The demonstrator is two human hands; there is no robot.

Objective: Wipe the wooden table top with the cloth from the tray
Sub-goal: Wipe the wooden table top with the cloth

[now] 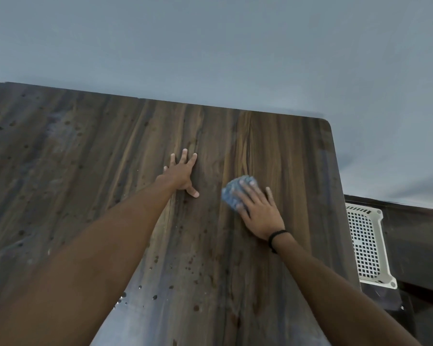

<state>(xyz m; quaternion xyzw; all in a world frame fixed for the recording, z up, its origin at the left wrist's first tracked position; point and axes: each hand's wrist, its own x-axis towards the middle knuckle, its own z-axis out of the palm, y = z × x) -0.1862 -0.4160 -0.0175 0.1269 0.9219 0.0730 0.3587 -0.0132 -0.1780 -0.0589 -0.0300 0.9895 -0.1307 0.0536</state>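
A dark wooden table top [85,158] fills most of the view, speckled with small dark spots and droplets. My right hand [259,213] lies flat with spread fingers on a crumpled blue cloth [235,191], pressing it onto the wood right of the table's middle. Part of the cloth sticks out beyond my fingertips. My left hand [181,173] rests flat on the table with straight, spread fingers, a little left of the cloth and apart from it.
A white perforated plastic tray [368,245] sits on a lower dark surface [415,236] beyond the table's right edge. A plain grey wall [210,46] rises behind the table's far edge. Shiny wet patches show near the front left.
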